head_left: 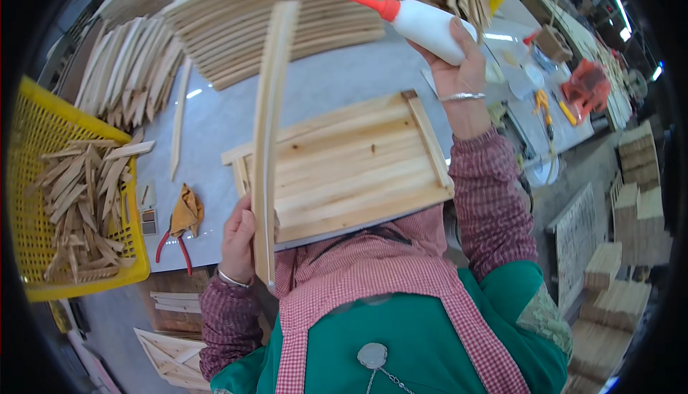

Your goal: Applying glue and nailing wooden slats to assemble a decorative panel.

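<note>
My left hand (239, 240) grips a long wooden strip (269, 122) near its lower end. The strip stands up on edge, and a thin pale line runs along its narrow face. Raised at the upper right, my right hand (462, 64) is wrapped round a white squeeze glue bottle (430, 27). Its long red nozzle points left, toward the strip's top but apart from it. Between my arms a wooden panel (351, 168) lies on the table close to my apron, with narrow battens along its two short ends. The strip hides part of the panel's left side.
Stacked boards (279, 21) and bundled slats (125, 71) line the table's (215, 114) far side. At left is a yellow basket (132, 251) of wood pieces, near red-handled pliers (174, 240) and a tan cloth (188, 211). A red plastic bag (586, 87) and tools lie right.
</note>
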A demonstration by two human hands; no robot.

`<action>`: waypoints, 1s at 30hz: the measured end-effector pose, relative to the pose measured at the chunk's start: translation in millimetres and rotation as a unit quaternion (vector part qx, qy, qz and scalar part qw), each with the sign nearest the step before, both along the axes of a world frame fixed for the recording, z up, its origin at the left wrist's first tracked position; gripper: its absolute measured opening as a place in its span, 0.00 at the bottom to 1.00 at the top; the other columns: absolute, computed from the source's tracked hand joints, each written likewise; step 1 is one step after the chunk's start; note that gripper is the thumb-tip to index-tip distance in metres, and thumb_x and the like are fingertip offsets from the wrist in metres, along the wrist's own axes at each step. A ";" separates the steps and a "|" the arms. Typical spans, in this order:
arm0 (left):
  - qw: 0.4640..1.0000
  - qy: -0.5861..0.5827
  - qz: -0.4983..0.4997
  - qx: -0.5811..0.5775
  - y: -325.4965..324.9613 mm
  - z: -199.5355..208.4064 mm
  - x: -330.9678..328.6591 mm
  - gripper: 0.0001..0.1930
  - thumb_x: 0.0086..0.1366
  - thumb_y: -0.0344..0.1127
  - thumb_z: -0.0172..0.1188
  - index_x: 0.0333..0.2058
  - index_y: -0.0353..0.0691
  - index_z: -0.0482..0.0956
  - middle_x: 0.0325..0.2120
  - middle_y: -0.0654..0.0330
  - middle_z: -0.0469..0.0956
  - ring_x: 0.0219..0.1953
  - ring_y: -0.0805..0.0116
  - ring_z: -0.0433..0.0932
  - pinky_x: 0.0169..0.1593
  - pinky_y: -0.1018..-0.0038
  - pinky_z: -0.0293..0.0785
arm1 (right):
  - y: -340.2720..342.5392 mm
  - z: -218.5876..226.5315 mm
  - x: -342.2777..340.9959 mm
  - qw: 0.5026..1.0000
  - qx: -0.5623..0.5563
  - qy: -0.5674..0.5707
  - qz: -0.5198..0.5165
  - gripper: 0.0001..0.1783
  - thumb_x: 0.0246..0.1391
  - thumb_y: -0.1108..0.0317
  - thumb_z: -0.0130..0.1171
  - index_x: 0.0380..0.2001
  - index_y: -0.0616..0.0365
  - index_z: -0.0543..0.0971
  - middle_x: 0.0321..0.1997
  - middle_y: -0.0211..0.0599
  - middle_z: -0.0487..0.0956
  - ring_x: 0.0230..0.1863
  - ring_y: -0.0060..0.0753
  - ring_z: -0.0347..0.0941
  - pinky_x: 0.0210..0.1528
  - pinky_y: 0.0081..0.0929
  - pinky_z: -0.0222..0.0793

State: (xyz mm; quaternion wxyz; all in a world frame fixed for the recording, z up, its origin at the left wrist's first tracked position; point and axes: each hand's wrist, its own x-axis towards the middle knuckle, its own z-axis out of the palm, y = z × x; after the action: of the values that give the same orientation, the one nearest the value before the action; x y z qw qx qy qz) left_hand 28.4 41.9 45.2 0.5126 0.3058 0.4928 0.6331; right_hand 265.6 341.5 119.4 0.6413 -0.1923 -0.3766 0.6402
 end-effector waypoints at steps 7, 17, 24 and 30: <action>0.910 0.413 -0.022 -0.027 6.7 -6.1 -21.4 0.18 0.63 0.33 0.54 0.52 0.34 0.71 0.31 0.59 0.70 0.33 0.70 0.71 0.39 0.75 0.68 | -5.1 -78.6 57.4 0.972 -0.187 0.139 0.014 0.25 0.54 0.61 0.56 0.50 0.67 0.66 0.51 0.51 0.72 0.53 0.57 0.69 0.56 0.55 0.67; 0.772 0.631 -0.072 0.026 42.4 -33.1 12.4 0.17 0.58 0.26 0.57 0.47 0.36 0.75 0.32 0.54 0.68 0.34 0.62 0.70 0.37 0.71 0.68 | -32.1 -147.9 90.3 0.947 -0.277 0.163 0.007 0.28 0.55 0.57 0.56 0.51 0.67 0.66 0.53 0.52 0.71 0.54 0.56 0.68 0.56 0.54 0.68; 0.730 0.678 -0.056 0.073 67.5 -46.8 23.9 0.17 0.56 0.26 0.60 0.46 0.36 0.75 0.31 0.53 0.68 0.33 0.58 0.69 0.37 0.68 0.68 | -31.5 -155.6 93.6 0.950 -0.272 0.153 0.025 0.28 0.55 0.57 0.56 0.52 0.67 0.65 0.54 0.52 0.71 0.55 0.56 0.68 0.56 0.53 0.68; 0.714 0.694 -0.044 0.080 82.5 -55.4 29.4 0.17 0.55 0.26 0.60 0.45 0.37 0.76 0.30 0.54 0.68 0.33 0.57 0.69 0.37 0.67 0.67 | -33.2 -152.1 92.8 0.954 -0.265 0.142 0.023 0.29 0.55 0.57 0.56 0.52 0.66 0.65 0.55 0.52 0.70 0.57 0.55 0.66 0.57 0.53 0.67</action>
State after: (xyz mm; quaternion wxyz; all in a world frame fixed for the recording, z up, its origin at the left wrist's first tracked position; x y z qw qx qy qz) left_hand 57.9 124.4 -10.2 0.0273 0.7204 0.6435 0.2574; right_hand 358.4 308.3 -32.6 0.5995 -0.2534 -0.1030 0.7522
